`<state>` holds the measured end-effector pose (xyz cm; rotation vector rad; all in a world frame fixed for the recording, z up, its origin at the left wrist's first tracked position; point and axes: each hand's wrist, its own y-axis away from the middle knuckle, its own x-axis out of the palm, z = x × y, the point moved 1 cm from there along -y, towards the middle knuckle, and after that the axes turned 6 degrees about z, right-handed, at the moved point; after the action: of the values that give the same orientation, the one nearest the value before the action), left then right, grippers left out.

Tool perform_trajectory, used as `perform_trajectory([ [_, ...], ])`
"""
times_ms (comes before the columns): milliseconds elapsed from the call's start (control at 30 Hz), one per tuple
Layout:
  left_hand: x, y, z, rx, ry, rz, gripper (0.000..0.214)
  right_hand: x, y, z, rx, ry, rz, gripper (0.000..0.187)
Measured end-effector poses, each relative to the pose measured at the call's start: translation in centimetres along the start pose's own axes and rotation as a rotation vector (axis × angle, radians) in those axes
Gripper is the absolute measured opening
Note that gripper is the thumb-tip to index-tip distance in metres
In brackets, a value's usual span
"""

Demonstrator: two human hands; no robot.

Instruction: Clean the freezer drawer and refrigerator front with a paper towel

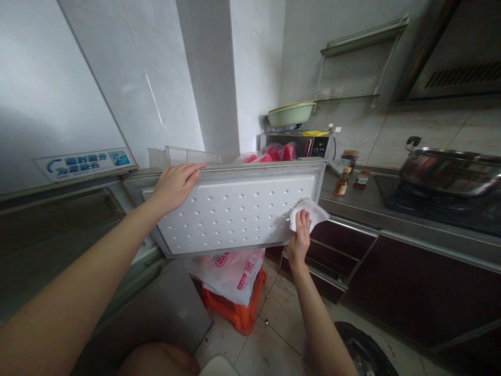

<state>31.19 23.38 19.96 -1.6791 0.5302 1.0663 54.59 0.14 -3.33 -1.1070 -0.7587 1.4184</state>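
An open fridge door faces me, its white inner panel dotted with small dimples. My left hand rests on the door's top edge near its left corner, fingers curled over the rim. My right hand presses a crumpled white cloth against the panel's right side, close to the lower edge. Clear door bins stick up behind the top edge.
Below the door stands an orange stool with a white and red plastic bag on it. A dark counter runs to the right with sauce bottles, a steel wok on a stove, and a microwave under a green basin.
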Motion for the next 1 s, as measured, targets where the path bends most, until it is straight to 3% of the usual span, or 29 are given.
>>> perform_trajectory([
  [233,-0.1,0.1,0.1,-0.002,0.007,0.008,0.049,1.7,5.5,1.8,0.351,-0.161,-0.038,0.049],
  [433,-0.4,0.1,-0.3,-0.017,-0.002,0.038,0.047,2.9,6.9,4.3,0.626,-0.319,-0.131,0.053],
  [567,-0.1,0.1,-0.2,-0.024,-0.012,0.01,0.047,4.3,7.7,6.2,0.735,-0.395,-0.152,0.055],
  [733,0.2,0.2,0.1,-0.021,-0.014,-0.019,0.049,7.1,8.5,9.9,0.717,-0.437,-0.111,0.054],
  [867,0.2,0.2,0.0,-0.028,-0.017,-0.015,0.05,8.8,8.5,12.1,0.535,-0.431,-0.018,0.052],
  [1000,0.1,0.2,-0.1,-0.004,-0.004,-0.015,0.051,9.0,7.4,12.1,0.392,-0.381,0.009,0.051],
])
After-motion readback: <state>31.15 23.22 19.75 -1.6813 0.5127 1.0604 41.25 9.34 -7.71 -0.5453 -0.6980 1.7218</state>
